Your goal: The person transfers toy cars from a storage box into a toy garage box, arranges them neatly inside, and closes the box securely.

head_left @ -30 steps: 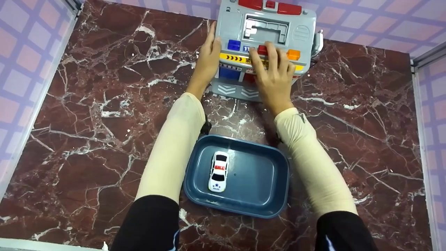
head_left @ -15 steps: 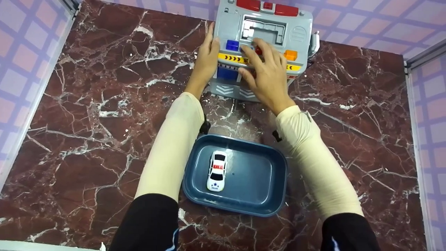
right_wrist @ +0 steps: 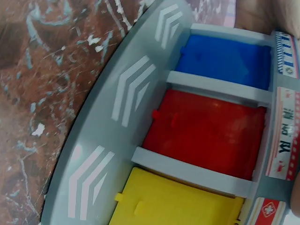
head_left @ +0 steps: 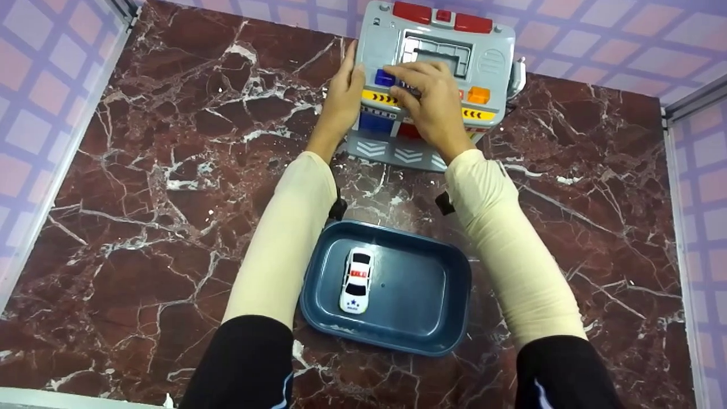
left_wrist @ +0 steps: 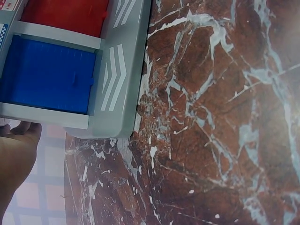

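A grey toy garage (head_left: pixel 377 50) stands at the back in the head view, with coloured buttons on its top. My left hand (head_left: pixel 342 94) rests along its left side, fingers extended. The right hand (head_left: pixel 434 102) lies over the front of the roof; its index fingertip touches the blue button (head_left: pixel 384 77) and the thumb is close to that button's lower right. The orange button (head_left: pixel 479 95) shows to the right, while the red button is hidden under the right hand. In the right wrist view, the blue door (right_wrist: pixel 225 61), red door (right_wrist: pixel 206 131) and yellow door (right_wrist: pixel 173 199) are down.
A dark blue tray (head_left: pixel 420 341) sits between the forearms, holding a white toy police car (head_left: pixel 356 281). Beneath everything is a reddish-brown marbled surface (head_left: pixel 170 238). Checkered panels (head_left: pixel 613 48) border the back and sides.
My right hand has moved left across the roof, from the red button to the blue one. The left hand stays against the garage's side.
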A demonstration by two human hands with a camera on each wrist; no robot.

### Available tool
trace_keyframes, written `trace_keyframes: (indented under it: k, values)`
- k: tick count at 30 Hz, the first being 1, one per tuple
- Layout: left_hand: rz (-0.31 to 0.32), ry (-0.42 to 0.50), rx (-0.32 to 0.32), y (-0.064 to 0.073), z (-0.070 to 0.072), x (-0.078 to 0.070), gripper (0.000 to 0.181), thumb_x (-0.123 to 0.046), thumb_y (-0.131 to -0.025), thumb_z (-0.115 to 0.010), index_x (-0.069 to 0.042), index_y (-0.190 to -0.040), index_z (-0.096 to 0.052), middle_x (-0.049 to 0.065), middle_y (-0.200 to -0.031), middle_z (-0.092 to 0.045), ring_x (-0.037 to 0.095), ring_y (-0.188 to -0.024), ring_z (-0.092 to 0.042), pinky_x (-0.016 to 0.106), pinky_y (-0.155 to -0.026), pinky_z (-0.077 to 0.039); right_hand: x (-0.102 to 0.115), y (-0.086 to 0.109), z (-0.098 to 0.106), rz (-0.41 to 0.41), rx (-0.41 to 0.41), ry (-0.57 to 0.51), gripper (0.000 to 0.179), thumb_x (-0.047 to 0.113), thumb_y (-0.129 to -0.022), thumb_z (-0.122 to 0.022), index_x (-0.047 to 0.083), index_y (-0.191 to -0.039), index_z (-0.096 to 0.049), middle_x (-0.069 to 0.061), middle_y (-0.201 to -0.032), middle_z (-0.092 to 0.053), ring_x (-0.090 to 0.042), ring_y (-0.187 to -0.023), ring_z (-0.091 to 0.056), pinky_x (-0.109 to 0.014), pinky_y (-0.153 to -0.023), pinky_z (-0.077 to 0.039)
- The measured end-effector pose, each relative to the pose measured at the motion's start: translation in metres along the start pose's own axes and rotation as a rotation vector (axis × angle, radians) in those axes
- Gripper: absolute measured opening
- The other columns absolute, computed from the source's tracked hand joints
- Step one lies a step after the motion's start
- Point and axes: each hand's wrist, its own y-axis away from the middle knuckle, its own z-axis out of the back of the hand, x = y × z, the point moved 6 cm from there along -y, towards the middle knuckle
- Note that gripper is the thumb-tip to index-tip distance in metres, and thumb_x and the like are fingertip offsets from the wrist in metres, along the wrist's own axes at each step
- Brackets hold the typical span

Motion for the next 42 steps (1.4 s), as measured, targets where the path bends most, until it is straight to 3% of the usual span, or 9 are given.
trace_keyframes:
  k: [3,6,9,14,18,23,33,37,42]
  values:
    - [-0.007,-0.032,-0.029,-0.001,0.004,-0.005,0.056,-0.031,-0.109,-0.038,-0.025,-0.161,-0.019,-0.002,-0.164,-0.029,0.009,-0.14,-0.04,0.015,-0.114,-0.029,0.0,-0.002,0.002,-0.025,-0.006,0.001,0.033,0.033,-0.096,-0.066,0.028,-0.129,-0.069,0.005,-0.13,-0.068,-0.017,-0.127,-0.05,-0.029,-0.109,-0.033]
    - [-0.021,0.019,-0.078,0.0,0.01,-0.01,0.053,-0.023,-0.107,-0.046,-0.017,-0.158,-0.031,0.002,-0.16,-0.038,0.011,-0.136,-0.047,0.015,-0.11,-0.036,-0.001,-0.004,0.002,-0.071,0.002,-0.016,0.032,0.036,-0.095,-0.067,0.03,-0.127,-0.069,0.008,-0.129,-0.068,-0.015,-0.127,-0.05,-0.028,-0.109,-0.032]
    - [-0.051,0.006,-0.155,0.001,0.016,-0.02,0.047,-0.012,-0.101,-0.058,-0.006,-0.147,-0.049,0.007,-0.151,-0.051,0.013,-0.132,-0.052,0.01,-0.105,-0.039,-0.002,-0.005,0.003,-0.129,0.005,-0.055,0.029,0.036,-0.094,-0.068,0.031,-0.122,-0.072,0.01,-0.126,-0.07,-0.011,-0.123,-0.051,-0.025,-0.108,-0.032]
    - [0.027,-0.248,-0.247,0.006,0.021,-0.043,0.03,-0.011,-0.094,-0.069,-0.008,-0.124,-0.071,0.005,-0.129,-0.068,0.012,-0.115,-0.06,0.012,-0.098,-0.044,-0.005,-0.008,0.007,-0.225,-0.003,-0.177,0.021,0.029,-0.092,-0.071,0.028,-0.113,-0.077,0.007,-0.118,-0.074,-0.006,-0.111,-0.061,-0.017,-0.099,-0.042]
    - [0.108,-0.42,-0.228,0.008,0.021,-0.056,0.022,-0.014,-0.095,-0.068,-0.016,-0.114,-0.077,0.003,-0.112,-0.074,0.013,-0.104,-0.061,0.02,-0.094,-0.046,-0.008,-0.01,0.005,-0.319,0.022,-0.269,0.019,0.026,-0.09,-0.074,0.027,-0.108,-0.079,0.004,-0.117,-0.074,-0.007,-0.105,-0.066,-0.017,-0.094,-0.049]
    - [0.179,-0.463,-0.199,0.007,0.021,-0.061,0.022,-0.016,-0.096,-0.067,-0.017,-0.115,-0.077,0.001,-0.12,-0.073,0.015,-0.113,-0.06,0.022,-0.101,-0.045,-0.009,-0.012,0.006,-0.384,0.046,-0.294,0.019,0.028,-0.087,-0.077,0.026,-0.106,-0.08,0.005,-0.117,-0.074,-0.006,-0.111,-0.061,-0.017,-0.098,-0.042]
    - [0.16,-0.457,-0.182,0.008,0.02,-0.063,0.019,-0.015,-0.097,-0.067,-0.015,-0.112,-0.078,0.003,-0.113,-0.075,0.015,-0.104,-0.06,0.023,-0.096,-0.046,-0.007,-0.012,0.007,-0.396,0.05,-0.221,0.019,0.029,-0.088,-0.077,0.028,-0.107,-0.079,0.006,-0.116,-0.074,-0.005,-0.105,-0.064,-0.018,-0.091,-0.046]
    - [0.146,-0.463,-0.186,0.008,0.02,-0.062,0.015,-0.015,-0.097,-0.066,-0.012,-0.103,-0.079,0.004,-0.105,-0.076,0.015,-0.098,-0.059,0.024,-0.09,-0.046,-0.007,-0.012,0.006,-0.398,0.048,-0.22,0.019,0.029,-0.089,-0.076,0.028,-0.108,-0.079,0.006,-0.116,-0.075,-0.006,-0.099,-0.066,-0.019,-0.085,-0.05]
    - [0.129,-0.456,-0.19,0.008,0.019,-0.061,0.014,-0.015,-0.097,-0.066,-0.011,-0.102,-0.079,0.006,-0.104,-0.075,0.015,-0.096,-0.058,0.024,-0.088,-0.047,-0.007,-0.013,0.005,-0.386,0.042,-0.204,0.019,0.029,-0.088,-0.077,0.029,-0.107,-0.078,0.006,-0.114,-0.075,-0.006,-0.106,-0.065,-0.017,-0.095,-0.044]
